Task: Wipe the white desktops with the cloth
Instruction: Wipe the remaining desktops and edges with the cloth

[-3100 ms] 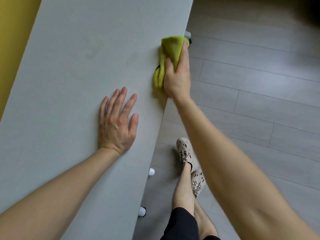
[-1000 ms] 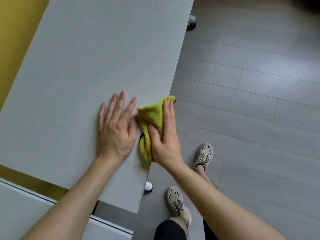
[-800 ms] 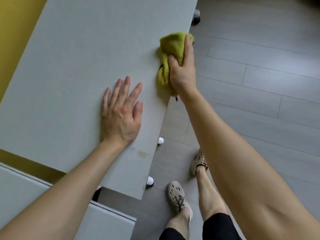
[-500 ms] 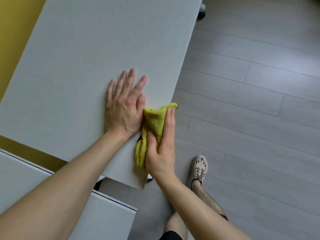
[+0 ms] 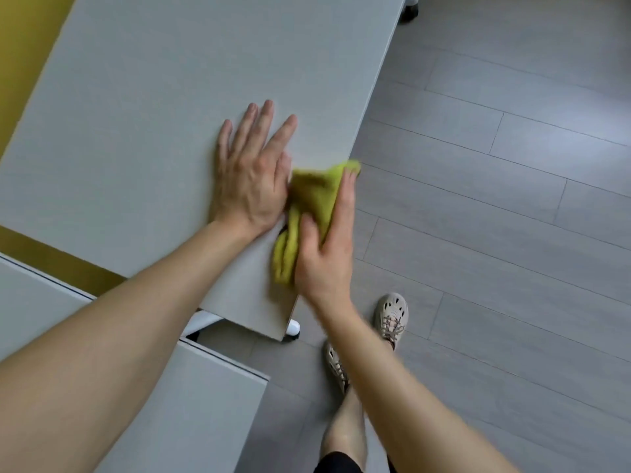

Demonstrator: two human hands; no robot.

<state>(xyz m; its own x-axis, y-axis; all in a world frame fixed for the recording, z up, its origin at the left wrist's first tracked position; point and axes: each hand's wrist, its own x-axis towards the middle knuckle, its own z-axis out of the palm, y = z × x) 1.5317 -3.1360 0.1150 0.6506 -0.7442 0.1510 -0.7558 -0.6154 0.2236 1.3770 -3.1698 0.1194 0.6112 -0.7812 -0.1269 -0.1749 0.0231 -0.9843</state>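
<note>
Now the yellow-green cloth (image 5: 309, 213) lies bunched on the right edge of the white desktop (image 5: 170, 97), close to its near corner. A moment ago it was farther up that edge. Our right hand (image 5: 326, 247) presses it down, fingers straight, thumb on top. Our left hand (image 5: 254, 175) rests spread flat, touching the cloth. We judge this edge nearly wiped; the second desktop (image 5: 153, 404) awaits.

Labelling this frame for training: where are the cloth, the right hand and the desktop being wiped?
cloth (image 5: 316, 192), head view, bunched fabric above the thumb.
right hand (image 5: 324, 264), head view, back of the hand.
desktop (image 5: 170, 97), head view, bare surface beyond the hands.
</note>
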